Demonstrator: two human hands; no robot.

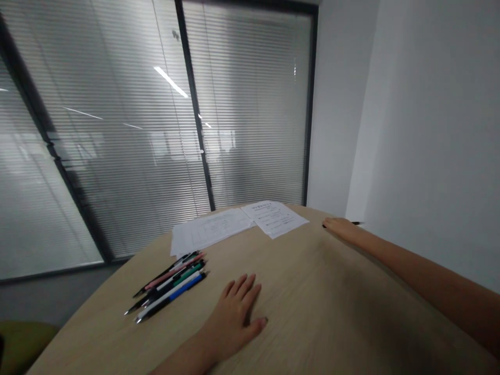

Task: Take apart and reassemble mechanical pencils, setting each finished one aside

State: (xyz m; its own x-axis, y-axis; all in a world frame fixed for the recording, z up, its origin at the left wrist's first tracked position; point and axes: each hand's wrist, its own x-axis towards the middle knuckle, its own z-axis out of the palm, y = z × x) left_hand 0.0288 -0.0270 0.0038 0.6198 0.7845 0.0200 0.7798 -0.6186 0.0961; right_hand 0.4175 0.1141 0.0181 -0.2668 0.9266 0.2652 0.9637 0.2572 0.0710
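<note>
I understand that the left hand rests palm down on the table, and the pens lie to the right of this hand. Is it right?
Not quite: the pens lie to the left of the left hand, which rests palm down on the table, as the head view shows.

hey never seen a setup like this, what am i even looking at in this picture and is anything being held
There's no machine here: you're seeing a person's two bare hands. The single picture comes from a camera worn on that person's head, looking forward and down.

The light wooden table has a curved edge. On its left side lies a bunch of pens, with papers near the far edge. Behind stands a glass partition with blinds.

The left hand rests palm down, fingers spread, holding nothing. The right hand reaches toward the far right edge; a thin dark thing shows just beyond it, but its grip is too small to make out.
</note>
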